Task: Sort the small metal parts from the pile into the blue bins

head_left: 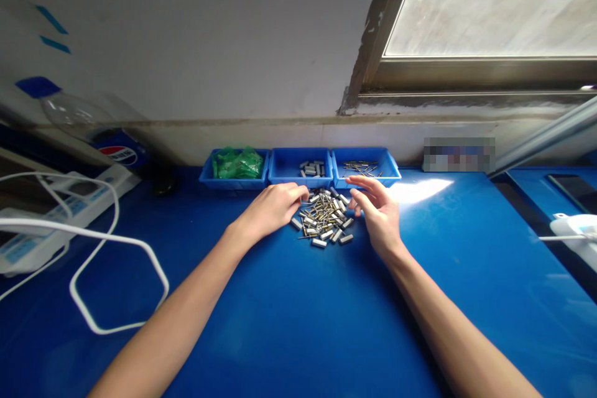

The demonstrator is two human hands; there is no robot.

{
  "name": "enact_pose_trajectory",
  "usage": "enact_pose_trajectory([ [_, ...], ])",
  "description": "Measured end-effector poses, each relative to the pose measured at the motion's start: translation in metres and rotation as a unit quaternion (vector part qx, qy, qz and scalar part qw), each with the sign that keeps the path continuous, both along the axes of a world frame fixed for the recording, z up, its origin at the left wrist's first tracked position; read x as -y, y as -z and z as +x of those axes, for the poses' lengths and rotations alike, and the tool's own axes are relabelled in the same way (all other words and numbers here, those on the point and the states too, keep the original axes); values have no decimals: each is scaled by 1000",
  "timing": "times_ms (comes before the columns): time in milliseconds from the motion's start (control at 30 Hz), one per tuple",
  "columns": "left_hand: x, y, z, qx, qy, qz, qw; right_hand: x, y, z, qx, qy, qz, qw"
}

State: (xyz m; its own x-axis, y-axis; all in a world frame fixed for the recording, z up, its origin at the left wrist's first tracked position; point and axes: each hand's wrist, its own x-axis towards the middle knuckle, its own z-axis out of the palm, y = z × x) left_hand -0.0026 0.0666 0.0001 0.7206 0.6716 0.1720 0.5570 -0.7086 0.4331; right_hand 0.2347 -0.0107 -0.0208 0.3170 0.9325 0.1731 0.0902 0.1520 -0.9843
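A mixed pile of metal pins [323,211] and short silvery metal blocks [319,243] lies on the blue table. My left hand [278,204] is at the pile's left edge, its fingers curled and closed together; what is in them, if anything, is hidden. To the right of the pile is my right hand [379,211], open with its fingers apart and nothing visible in them. Its fingertips hover by the front of the right blue bin [366,183], which contains several thin pins [361,168]. The middle blue bin [286,180] holds several grey metal blocks [311,169].
Green plastic packaging [237,163] fills the left blue bin [233,184]. A cola bottle [116,143], a power strip [60,217] and a looped white cable [161,267] are at the left. A wall with a window [485,25] rises behind; a blurred-out item [458,155] stands at back right.
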Motion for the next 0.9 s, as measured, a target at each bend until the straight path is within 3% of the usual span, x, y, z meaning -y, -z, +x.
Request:
enact_pose_trajectory([
  [167,5,-13,7,158,-15,-37,987,0,-1,-2,-24,-20,2,1000],
  [400,15,-15,21,354,-72,-150,920,4,-9,-7,-33,-77,-21,996],
  [567,17,-15,23,339,-59,-216,914,5,-5,-9,-11,-130,-40,991],
  [800,19,-10,26,337,-36,-270,901,4,-7,-11,-74,-132,-73,986],
  [900,16,-11,23,297,-35,-249,921,3,-7,-9,-77,-113,-66,988],
])
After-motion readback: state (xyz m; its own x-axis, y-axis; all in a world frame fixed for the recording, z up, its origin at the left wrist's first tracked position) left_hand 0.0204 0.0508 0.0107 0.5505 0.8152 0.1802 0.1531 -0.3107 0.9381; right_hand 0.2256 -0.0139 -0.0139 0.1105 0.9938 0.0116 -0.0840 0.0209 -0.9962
